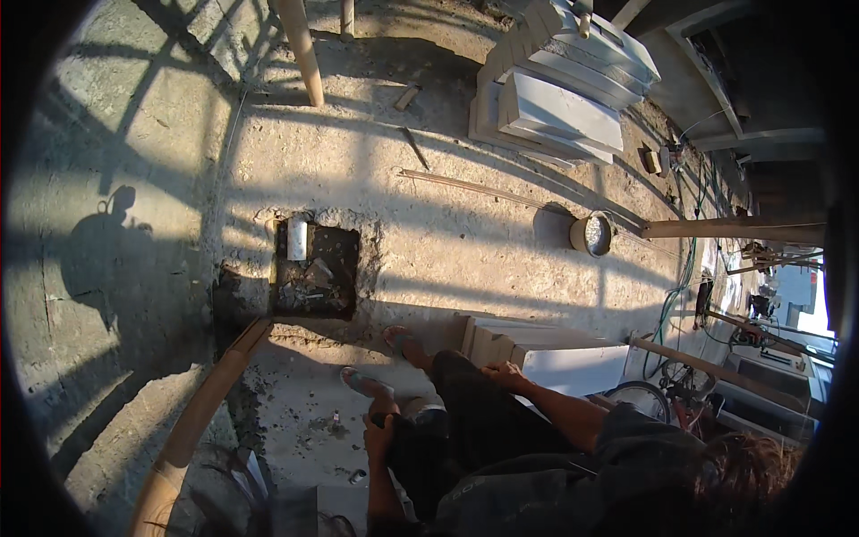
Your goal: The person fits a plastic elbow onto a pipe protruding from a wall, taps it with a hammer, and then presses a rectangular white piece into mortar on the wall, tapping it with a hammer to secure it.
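My left hand (pixel 378 437) is beside my lower leg, its fingers curled around something dark that I cannot make out; it may be the trouser leg. Across my other dark trouser leg (pixel 465 394) rests my right hand (pixel 506 377), fingers loosely bent and apart, with no object visible in it. Both feet wear sandals (pixel 358 383) and stand near a square pit cut in the concrete (pixel 345 246). In this pit a short white pipe (pixel 297 240) stands out above dark rubble (pixel 309 285). Pale rectangular blocks (pixel 573 365) lie just past my right hand.
A bucket (pixel 591 234) stands right of centre, near thin rods (pixel 483 186). Larger pale blocks (pixel 564 112) are stacked at the back. Bamboo poles (pixel 201 416) cross the lower left and right side (pixel 734 229). Green cables (pixel 689 268) and a bicycle wheel (pixel 640 400) are at right.
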Demonstrator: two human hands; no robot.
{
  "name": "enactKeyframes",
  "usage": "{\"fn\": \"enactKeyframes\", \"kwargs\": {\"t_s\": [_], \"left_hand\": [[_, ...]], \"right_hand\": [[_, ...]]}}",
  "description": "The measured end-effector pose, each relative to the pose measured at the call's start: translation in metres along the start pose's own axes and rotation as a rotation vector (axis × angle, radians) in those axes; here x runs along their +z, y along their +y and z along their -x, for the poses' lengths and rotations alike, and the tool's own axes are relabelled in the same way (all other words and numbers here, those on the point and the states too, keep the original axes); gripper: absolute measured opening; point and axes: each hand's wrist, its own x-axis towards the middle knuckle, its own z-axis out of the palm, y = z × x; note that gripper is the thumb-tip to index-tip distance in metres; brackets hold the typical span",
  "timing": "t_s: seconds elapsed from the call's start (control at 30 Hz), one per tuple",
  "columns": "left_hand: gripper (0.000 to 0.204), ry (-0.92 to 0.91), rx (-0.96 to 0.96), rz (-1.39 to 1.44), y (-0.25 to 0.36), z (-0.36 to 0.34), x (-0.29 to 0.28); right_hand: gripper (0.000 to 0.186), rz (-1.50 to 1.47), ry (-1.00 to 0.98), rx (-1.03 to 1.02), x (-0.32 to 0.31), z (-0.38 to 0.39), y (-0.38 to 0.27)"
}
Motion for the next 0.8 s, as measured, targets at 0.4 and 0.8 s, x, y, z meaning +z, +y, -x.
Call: {"fn": "enactKeyframes", "kwargs": {"t_s": [0.4, 0.8], "left_hand": [[0.089, -0.538, 0.229, 0.26, 0.214, -0.035, 0.012], [0.084, -0.457, 0.176, 0.105, 0.346, -0.109, -0.003]], "right_hand": [[0.042, -0.227, 0.09, -0.136, -0.064, -0.059, 0.058], [0.037, -0.068, 0.383, -0.294, -0.297, -0.123, -0.085]]}}
